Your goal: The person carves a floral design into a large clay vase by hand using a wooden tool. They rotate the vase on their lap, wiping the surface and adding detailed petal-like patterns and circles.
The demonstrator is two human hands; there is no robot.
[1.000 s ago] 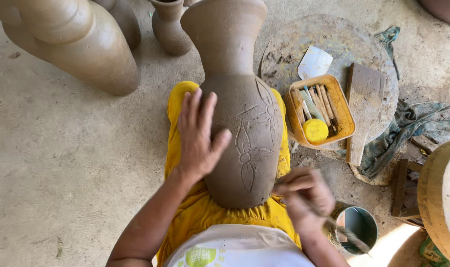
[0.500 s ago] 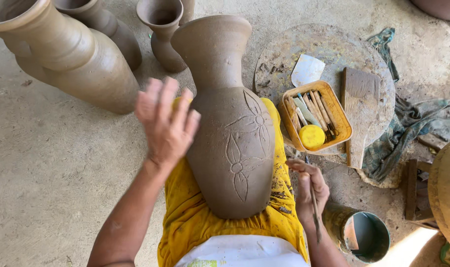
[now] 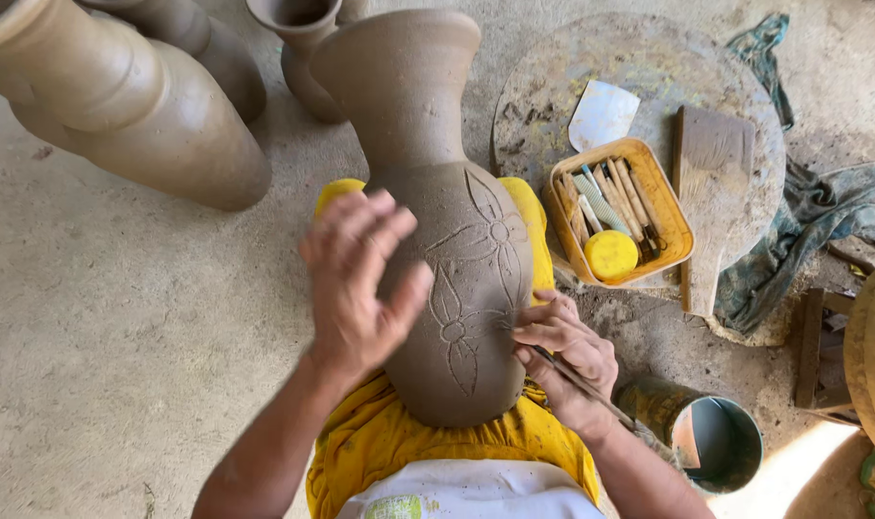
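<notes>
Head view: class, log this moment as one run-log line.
left hand: raised beside clay vase, blurred | right hand: holds carving tool, tip at flower carving | tool tray: right of vase

The clay vase [image 3: 456,288] is a dull grey-brown, scored with a flower-and-leaf pattern of thin incised lines, and it lies on bright yellow cloth [image 3: 399,442] above a white garment [image 3: 476,500] with a green patch. The tray [image 3: 618,211] is orange-yellow, holding pale tan tools and a yellow round sponge [image 3: 611,254], on a mottled grey-brown round board [image 3: 639,67]. The rag [image 3: 822,221] is faded teal, the bucket [image 3: 716,442] greenish, the other pots [image 3: 139,125] tan-brown.
</notes>
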